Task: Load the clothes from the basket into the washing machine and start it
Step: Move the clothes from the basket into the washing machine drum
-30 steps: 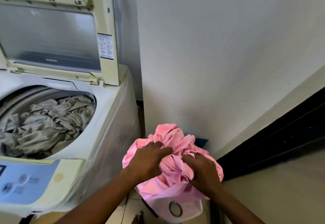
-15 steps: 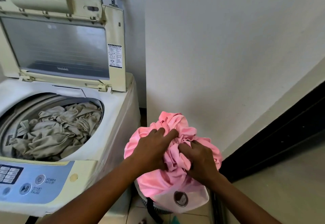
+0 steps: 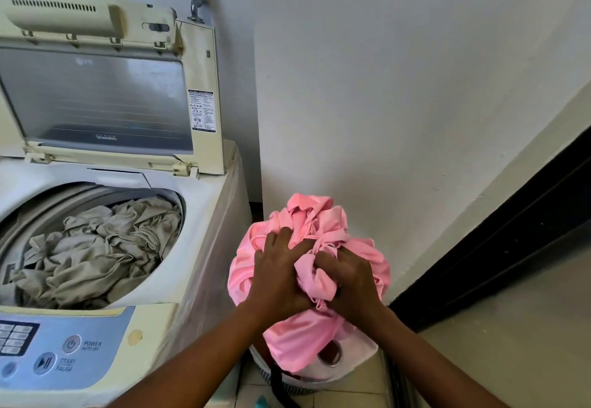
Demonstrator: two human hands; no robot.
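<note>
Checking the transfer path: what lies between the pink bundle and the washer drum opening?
Head view: only the washer's white top rim separates the pink cloth from the drum; nothing blocks it.

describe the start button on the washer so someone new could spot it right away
Find the washing machine on the left; its blue control panel runs along the front edge. The start/pause button is round with a play-pause symbol, directly below the power button.

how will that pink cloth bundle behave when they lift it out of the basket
Probably floppy: the pink cloth is crumpled into loose folds under the left hand and right hand. Likely light for its bulk. A grommeted white edge hangs low and may trail or catch.
</note>
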